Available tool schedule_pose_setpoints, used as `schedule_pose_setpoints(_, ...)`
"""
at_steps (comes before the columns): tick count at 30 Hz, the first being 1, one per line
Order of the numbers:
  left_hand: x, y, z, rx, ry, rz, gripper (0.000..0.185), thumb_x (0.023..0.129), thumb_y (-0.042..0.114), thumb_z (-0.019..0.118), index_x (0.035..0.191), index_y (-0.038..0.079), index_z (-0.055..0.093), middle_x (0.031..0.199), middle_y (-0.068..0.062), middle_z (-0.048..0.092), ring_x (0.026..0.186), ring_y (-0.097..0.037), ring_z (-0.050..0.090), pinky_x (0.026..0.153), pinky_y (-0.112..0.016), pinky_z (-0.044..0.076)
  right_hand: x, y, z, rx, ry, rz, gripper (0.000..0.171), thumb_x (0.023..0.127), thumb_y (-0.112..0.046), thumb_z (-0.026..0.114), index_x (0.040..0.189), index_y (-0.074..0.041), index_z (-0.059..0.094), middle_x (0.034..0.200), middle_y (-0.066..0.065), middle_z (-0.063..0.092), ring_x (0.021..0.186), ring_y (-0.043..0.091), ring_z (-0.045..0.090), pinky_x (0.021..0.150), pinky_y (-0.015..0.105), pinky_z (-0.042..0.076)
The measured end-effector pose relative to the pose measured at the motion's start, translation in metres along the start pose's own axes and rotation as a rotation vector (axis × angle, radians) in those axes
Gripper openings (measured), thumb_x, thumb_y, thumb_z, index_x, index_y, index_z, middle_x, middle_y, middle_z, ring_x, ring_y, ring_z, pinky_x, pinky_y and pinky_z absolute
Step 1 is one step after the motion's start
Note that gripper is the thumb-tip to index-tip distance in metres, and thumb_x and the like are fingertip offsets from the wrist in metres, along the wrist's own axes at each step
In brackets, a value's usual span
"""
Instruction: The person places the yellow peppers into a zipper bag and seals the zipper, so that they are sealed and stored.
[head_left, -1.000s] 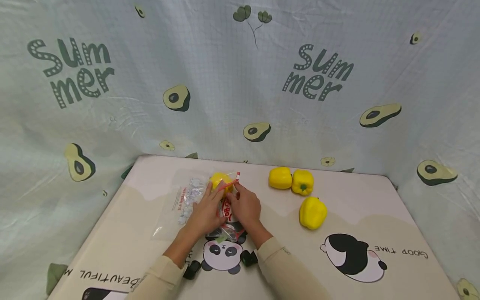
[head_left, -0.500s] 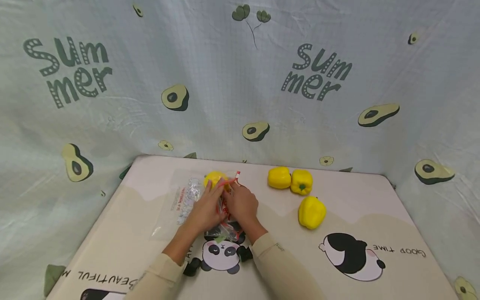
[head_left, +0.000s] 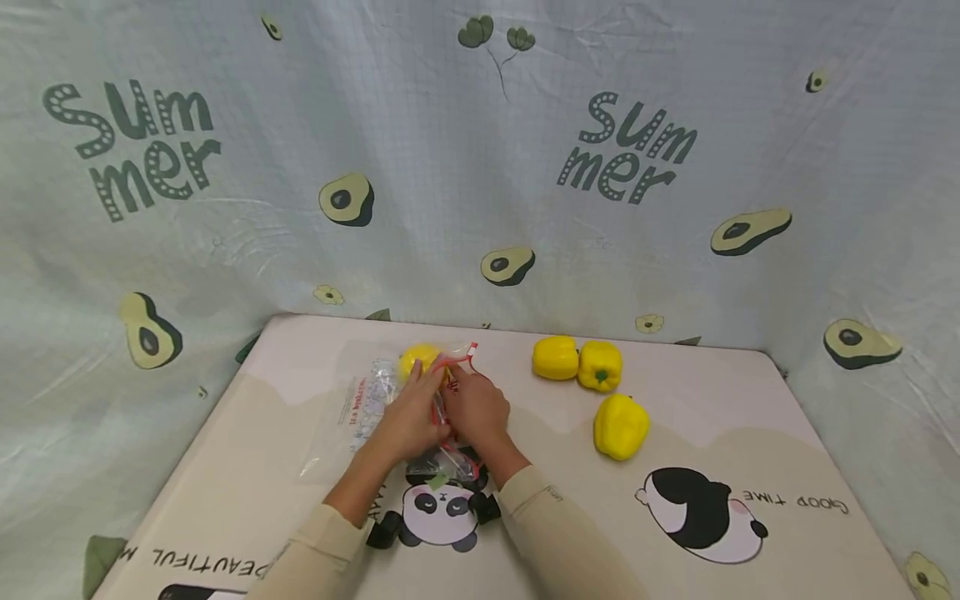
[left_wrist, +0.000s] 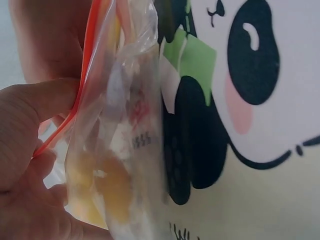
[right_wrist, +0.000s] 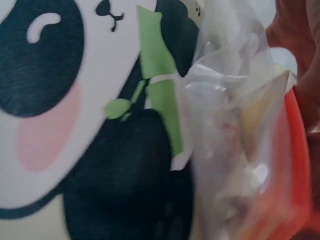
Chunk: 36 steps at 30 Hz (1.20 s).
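On mat (head_left: 675, 433): "BEAUTIFUL", "GOOD TIME"; backdrop (head_left: 480, 167): "Summer".

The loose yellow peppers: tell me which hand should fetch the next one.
Probably the right hand. The three loose yellow peppers lie on its side of the mat, while the left hand pinches the zip bag by its red strip.

Zip bag (head_left: 442, 417) lies mid-table (head_left: 262, 467), on the panda print (head_left: 442, 508) at the near edge. Left hand (head_left: 408, 421) at the bag's 9 o'clock, right hand (head_left: 474, 410) at its 3 o'clock, both touching it. One pepper (head_left: 416, 358) at the bag's 12 o'clock end. Second flat bag (head_left: 352, 417) just beside, at 9 o'clock. Two peppers (head_left: 577, 362) touching each other at 2 o'clock, another pepper (head_left: 621, 427) at 3 o'clock, near them. Backdrop cloth (head_left: 480, 167) stands behind the table.
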<state>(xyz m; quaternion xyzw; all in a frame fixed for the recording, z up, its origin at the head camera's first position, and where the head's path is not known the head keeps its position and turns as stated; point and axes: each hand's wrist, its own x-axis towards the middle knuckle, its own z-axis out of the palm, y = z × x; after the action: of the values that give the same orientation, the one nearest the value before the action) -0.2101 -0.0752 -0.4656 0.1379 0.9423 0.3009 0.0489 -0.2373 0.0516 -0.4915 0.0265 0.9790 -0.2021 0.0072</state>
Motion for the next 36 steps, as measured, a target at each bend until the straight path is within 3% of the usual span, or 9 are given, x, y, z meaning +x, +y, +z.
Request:
schedule_pose_setpoints(2,0.000,-0.001,-0.002,0.002,-0.005,-0.001,0.095,0.079,0.012,0.083,0.162,0.008,0.036,0.174,-0.006,0.026,0.164,-0.041,0.012,0.117,-0.070,0.038,0.000,-0.003,0.000,-0.043,-0.024,-0.016,0.051,0.103,-0.049,0.056,0.152,-0.036,0.054,0.131,0.004,0.073,0.115,0.028,0.071,0.086,0.050,0.062)
schedule_pose_setpoints(4,0.001,-0.002,-0.003,-0.004,-0.011,-0.002,0.096,0.079,0.012,0.083,0.162,0.009,0.035,0.175,-0.006,0.026,0.164,-0.041,0.011,0.118,-0.069,0.037,-0.001,-0.002,-0.003,-0.019,-0.030,-0.034,0.051,0.103,-0.046,0.057,0.152,-0.035,0.054,0.126,0.004,0.075,0.108,0.028,0.072,0.082,0.047,0.062)
schedule_pose_setpoints(10,0.004,-0.001,-0.004,-0.030,-0.018,-0.033,0.103,0.080,0.018,0.088,0.165,0.012,0.031,0.174,-0.007,0.027,0.164,-0.040,0.010,0.120,-0.068,0.035,-0.011,0.010,-0.019,0.295,0.056,-0.103,0.043,0.098,-0.027,0.071,0.140,-0.022,0.068,0.106,0.005,0.082,0.093,0.025,0.074,0.077,0.039,0.060)
schedule_pose_setpoints(14,0.005,0.001,-0.004,-0.040,-0.025,-0.053,0.108,0.079,0.020,0.090,0.166,0.015,0.027,0.174,-0.007,0.027,0.164,-0.038,0.009,0.121,-0.069,0.033,-0.018,0.020,-0.028,0.414,0.104,-0.110,0.036,0.097,-0.021,0.074,0.133,-0.017,0.073,0.114,0.003,0.081,0.098,0.023,0.076,0.080,0.036,0.061)
schedule_pose_setpoints(27,0.004,-0.001,-0.003,-0.056,-0.043,-0.061,0.111,0.079,0.020,0.089,0.167,0.016,0.023,0.175,-0.009,0.025,0.165,-0.036,0.007,0.125,-0.066,0.029,-0.032,0.057,-0.058,0.510,0.192,-0.068,0.032,0.097,-0.017,0.074,0.129,-0.014,0.075,0.117,0.003,0.081,0.102,0.022,0.077,0.087,0.037,0.064)
schedule_pose_setpoints(36,0.003,0.000,0.002,0.005,-0.039,-0.050,0.107,0.080,0.021,0.089,0.167,0.016,0.026,0.175,-0.006,0.024,0.165,-0.035,0.006,0.111,-0.084,0.027,-0.046,0.098,-0.082,0.522,0.265,0.041,0.039,0.098,-0.026,0.074,0.134,-0.013,0.071,0.122,0.009,0.079,0.107,0.025,0.074,0.092,0.041,0.063)
